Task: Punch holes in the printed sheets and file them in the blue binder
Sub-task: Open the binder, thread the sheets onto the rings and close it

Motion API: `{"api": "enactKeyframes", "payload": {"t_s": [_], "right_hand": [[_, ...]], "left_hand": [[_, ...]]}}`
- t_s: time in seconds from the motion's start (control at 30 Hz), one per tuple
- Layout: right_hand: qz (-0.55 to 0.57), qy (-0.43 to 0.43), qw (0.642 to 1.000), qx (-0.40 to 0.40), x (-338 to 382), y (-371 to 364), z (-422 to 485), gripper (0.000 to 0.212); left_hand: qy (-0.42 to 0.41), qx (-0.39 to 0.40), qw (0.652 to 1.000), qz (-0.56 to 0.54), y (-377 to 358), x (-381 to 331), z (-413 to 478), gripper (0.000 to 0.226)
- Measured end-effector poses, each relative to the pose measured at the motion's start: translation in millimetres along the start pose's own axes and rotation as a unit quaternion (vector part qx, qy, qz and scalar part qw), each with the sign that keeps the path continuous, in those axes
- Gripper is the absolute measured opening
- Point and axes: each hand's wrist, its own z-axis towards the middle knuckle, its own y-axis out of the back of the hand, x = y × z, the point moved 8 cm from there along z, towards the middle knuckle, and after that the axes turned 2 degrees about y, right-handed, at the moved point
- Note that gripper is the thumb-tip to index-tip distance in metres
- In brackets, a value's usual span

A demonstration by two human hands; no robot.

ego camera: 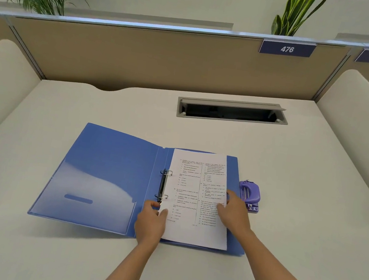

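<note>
The blue binder (103, 176) lies open mid-frame on the white bench (291, 177), with its metal rings (163, 185) at the spine. The printed sheets (193, 188) rest on its right half, left edge at the rings. The left hand (150, 220) is at their lower left edge. Its grip seems to pinch the paper, thumb on top, though its fingers are partly hidden. The right hand (234, 211) rests on the sheets' right side, grip wide, fingers flat. A purple hole punch (249, 195) sits just right of the binder.
</note>
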Motion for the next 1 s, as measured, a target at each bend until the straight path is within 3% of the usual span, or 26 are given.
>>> {"api": "enactKeyframes", "payload": {"t_s": [0.3,0.67,0.83,1.0], "right_hand": [[0.009,0.03,0.999,-0.03,-8.4,-2.0,0.2,0.034],[0.012,0.036,0.999,-0.037,-7.7,-2.8,4.1,0.03],[0.02,0.041,0.997,-0.056,-12.8,-3.2,-0.1,0.038],[-0.049,0.073,0.994,-0.06,-16.8,-9.5,-11.1,0.049]], "left_hand": [[-0.07,-0.035,0.992,0.099,5.5,-7.6,-0.8,0.033],[-0.079,-0.024,0.995,0.062,3.6,-0.8,4.0,0.033],[-0.069,-0.037,0.996,0.049,5.8,0.3,6.3,0.049],[-0.072,-0.051,0.993,0.072,10.6,-13.7,14.3,0.058]]}}
